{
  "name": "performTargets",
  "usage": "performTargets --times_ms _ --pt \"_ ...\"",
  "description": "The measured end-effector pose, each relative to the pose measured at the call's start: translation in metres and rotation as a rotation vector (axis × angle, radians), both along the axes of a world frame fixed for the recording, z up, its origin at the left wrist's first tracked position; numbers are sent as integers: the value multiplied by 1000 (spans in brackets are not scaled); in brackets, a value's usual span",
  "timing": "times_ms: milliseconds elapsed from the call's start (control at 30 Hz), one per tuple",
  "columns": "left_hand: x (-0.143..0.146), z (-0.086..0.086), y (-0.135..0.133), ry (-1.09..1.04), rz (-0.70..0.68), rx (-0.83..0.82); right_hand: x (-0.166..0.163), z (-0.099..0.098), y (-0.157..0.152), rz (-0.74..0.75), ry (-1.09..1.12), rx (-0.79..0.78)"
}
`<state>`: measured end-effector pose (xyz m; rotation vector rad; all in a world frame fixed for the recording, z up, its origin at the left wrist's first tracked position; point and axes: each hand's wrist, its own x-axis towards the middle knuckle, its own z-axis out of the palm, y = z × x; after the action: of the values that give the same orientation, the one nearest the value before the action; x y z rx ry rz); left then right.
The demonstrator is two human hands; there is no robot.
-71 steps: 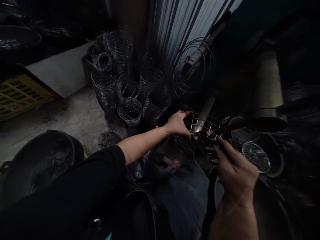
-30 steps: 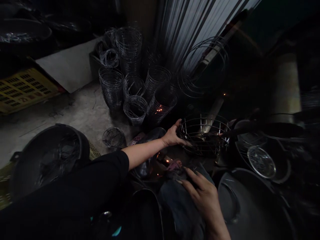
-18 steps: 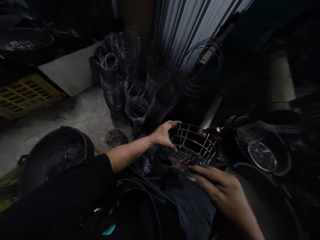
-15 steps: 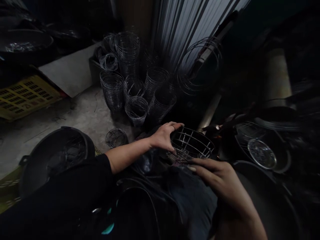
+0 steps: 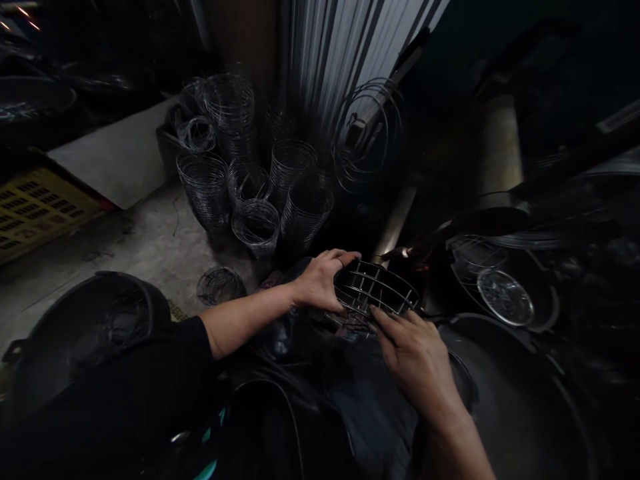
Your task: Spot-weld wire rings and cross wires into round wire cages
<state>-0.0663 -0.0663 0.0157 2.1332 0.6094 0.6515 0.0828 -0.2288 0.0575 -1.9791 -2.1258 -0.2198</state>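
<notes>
A round wire basket made of metal rods sits tilted in front of me, just above my lap. My left hand is closed round its left rim, arm stretched out in a black sleeve. My right hand lies against the basket's near right edge, fingers extended and touching the wires. A dark metal arm with a small glowing tip stands just behind the basket.
Stacks of wire rings stand on the concrete floor behind. A black tub lies at the left and another black tub at the right. A shiny round lid rests in a bowl at the right. A yellow crate lies far left.
The basket has been pulled off the machine toward me and tilted. My right hand came up from my lap to the basket's near edge. The sparks seen a second ago are gone.
</notes>
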Motion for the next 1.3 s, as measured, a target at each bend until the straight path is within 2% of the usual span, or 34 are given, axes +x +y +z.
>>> performTargets --times_ms 167,367,533,667,867,1300 --pt "11 -3 6 -15 -4 -4 17 -6 6 64 143 158" --pt "16 -2 10 -54 26 -16 17 5 12 24 -31 73" --pt "17 -2 12 -50 27 -44 22 1 14 74 92 174" --pt "20 -2 15 -70 32 -70 29 -4 17 72 130 192" --pt "30 2 25 -70 31 -96 42 -2 29 115 97 253" --pt "44 1 41 -113 24 -200 54 0 48 81 166 253"
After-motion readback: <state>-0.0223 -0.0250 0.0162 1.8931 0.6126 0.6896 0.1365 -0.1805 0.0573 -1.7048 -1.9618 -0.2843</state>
